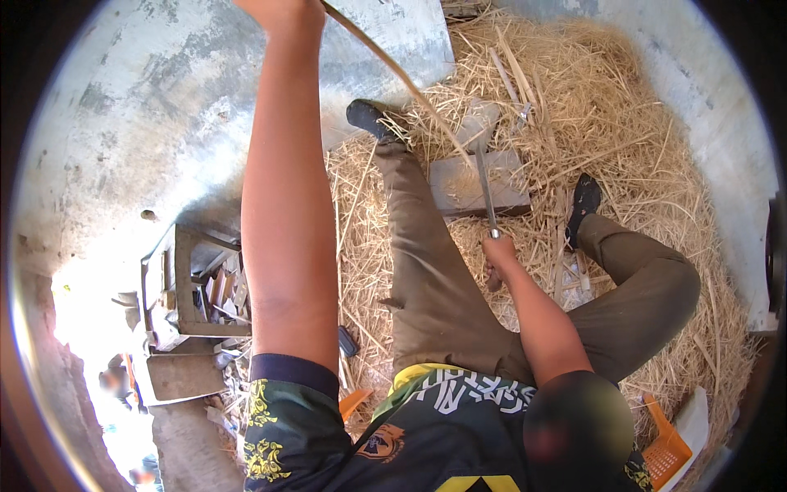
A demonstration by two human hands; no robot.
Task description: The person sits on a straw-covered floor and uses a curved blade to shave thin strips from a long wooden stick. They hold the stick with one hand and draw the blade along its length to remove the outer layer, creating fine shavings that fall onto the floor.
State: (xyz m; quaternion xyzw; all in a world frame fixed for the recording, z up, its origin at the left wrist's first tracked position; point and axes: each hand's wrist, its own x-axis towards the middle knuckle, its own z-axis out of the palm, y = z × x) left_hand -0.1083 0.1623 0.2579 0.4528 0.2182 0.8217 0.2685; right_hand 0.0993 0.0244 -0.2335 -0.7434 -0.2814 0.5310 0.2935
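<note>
My left arm stretches to the top edge, where my left hand [283, 10] is closed on a long, thin bamboo-like strip [393, 70]; its fingers are mostly cut off by the frame. The strip bows down toward a grey-brown block [463, 184] lying between my feet. In my right hand [497, 256], closed round the handle, is a long knife [486, 193]. Its narrow metal blade points away from me and crosses over the block. The strip's lower end meets or passes close to the blade; I cannot tell whether they touch.
Pale straw-like shavings [607, 107] cover the floor around my legs. A wall [164, 98] rises at left, another [697, 90] at right. A wooden frame [193, 283] with scraps stands left. An orange plastic piece [666, 451] lies lower right. Blurred people show at lower left.
</note>
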